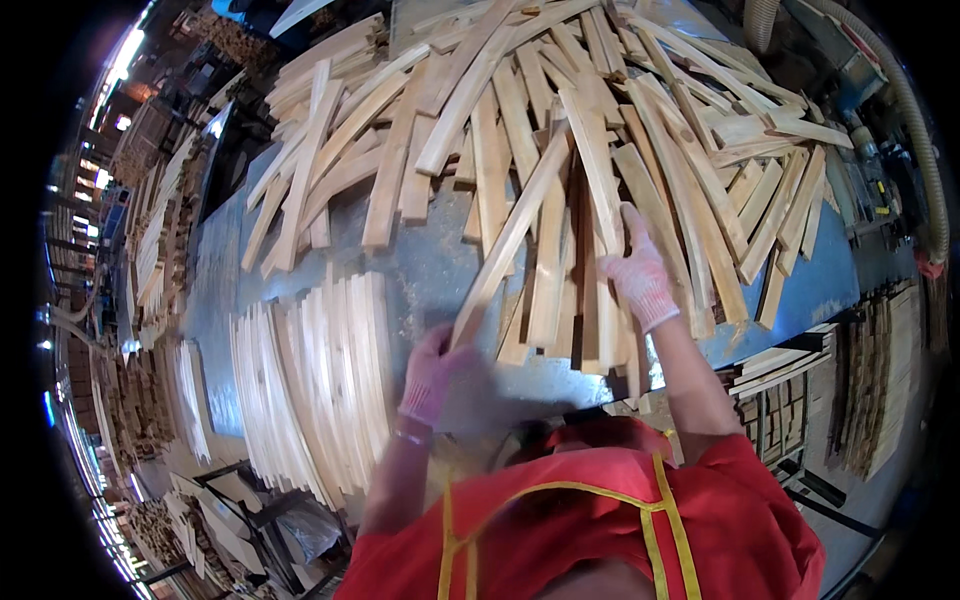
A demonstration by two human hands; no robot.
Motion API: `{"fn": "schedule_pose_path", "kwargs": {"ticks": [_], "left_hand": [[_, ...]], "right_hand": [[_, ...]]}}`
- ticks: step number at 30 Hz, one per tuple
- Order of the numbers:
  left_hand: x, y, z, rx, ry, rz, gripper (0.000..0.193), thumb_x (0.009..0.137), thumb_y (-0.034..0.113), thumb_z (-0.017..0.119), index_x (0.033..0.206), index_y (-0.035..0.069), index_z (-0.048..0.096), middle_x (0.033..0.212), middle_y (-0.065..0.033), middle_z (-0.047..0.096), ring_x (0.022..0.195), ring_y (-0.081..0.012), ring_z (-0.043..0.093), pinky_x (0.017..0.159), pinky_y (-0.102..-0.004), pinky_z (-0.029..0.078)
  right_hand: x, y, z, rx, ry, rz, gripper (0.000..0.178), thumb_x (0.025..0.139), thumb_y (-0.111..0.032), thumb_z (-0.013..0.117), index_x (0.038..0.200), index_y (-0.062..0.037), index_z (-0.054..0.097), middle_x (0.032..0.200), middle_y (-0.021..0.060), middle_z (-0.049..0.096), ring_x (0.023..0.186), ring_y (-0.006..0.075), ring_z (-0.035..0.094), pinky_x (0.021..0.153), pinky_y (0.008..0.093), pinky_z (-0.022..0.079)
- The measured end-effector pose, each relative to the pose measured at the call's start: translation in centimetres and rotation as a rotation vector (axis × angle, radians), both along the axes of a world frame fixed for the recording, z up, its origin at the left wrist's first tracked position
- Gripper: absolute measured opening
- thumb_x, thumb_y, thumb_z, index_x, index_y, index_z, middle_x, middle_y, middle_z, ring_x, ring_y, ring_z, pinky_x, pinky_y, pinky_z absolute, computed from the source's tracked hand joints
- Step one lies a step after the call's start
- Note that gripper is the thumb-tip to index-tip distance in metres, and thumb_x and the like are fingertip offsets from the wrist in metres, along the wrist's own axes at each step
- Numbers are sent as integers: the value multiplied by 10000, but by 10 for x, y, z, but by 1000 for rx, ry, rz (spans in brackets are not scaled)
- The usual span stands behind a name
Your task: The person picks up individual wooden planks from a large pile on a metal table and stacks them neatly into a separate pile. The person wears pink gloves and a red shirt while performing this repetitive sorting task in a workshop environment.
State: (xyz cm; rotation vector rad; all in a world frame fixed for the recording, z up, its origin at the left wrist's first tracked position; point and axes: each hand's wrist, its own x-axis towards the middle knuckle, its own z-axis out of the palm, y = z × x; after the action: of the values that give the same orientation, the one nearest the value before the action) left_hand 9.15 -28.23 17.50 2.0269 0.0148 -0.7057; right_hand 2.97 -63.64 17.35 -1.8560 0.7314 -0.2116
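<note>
the left hand (438, 378) is clamped on the lower end of a wooden strip (516, 240), mid-frame; the right hand (641, 278), apart, touches a second strip (593, 165), its grip unclear. a wood pile (488, 150) fills the upper centre.

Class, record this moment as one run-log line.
left hand: holding wooden strip at near end | right hand: touching another strip | table: loose strip pile, aligned strips

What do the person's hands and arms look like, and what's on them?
The left hand and right hand wear pink, knitted-looking fabric gloves reaching about to the wrists. A thin band seems to circle the left wrist, too blurred to tell what it is. The forearms are bare, up to short red cloth sleeves.
</note>
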Motion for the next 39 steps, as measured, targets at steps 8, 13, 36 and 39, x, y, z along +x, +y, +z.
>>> {"fn": "schedule_pose_path", "kwargs": {"ticks": [8, 13, 36, 39], "left_hand": [[-175, 108, -36, -758, 417, 387, 540, 978, 200, 771, 1463, 49, 587, 1160, -39, 724, 998, -153, 681, 872, -327, 549], [-194, 176, -82, 54, 124, 96, 703, 956, 362, 810, 1518, 42, 533, 1256, -96, 714, 1045, -201, 680, 897, -367, 548], [-153, 187, -106, 484, -833, -8, 498, 911, 275, 709, 1361, 75, 632, 1305, -201, 668, 1147, -417, 659, 1054, -527, 512], [-171, 177, -134, 777, -1017, -125, 539, 899, 245, 730, 1398, 82, 608, 1362, -174, 634, 1219, -395, 633, 1081, -537, 493]], "right_hand": [[-25, 242, -87, 1103, -224, 177, 930, 799, -63, 697, 1668, -52, 367, 1398, 160, 624, 1193, 282, 639, 1064, 363, 517], [-11, 305, -69, 27, 272, 648, 774, 867, -239, 760, 1536, 34, 482, 1363, 292, 675, 1220, 430, 674, 1073, 437, 525], [-64, 52, -43, -432, 285, -18, 621, 854, -83, 687, 1446, -52, 501, 1269, 240, 658, 1287, 457, 569, 1068, 552, 467], [-88, 42, -51, -662, 172, 58, 681, 818, -206, 767, 1437, -66, 520, 1280, 239, 648, 1304, 434, 565, 1115, 539, 424]]}}
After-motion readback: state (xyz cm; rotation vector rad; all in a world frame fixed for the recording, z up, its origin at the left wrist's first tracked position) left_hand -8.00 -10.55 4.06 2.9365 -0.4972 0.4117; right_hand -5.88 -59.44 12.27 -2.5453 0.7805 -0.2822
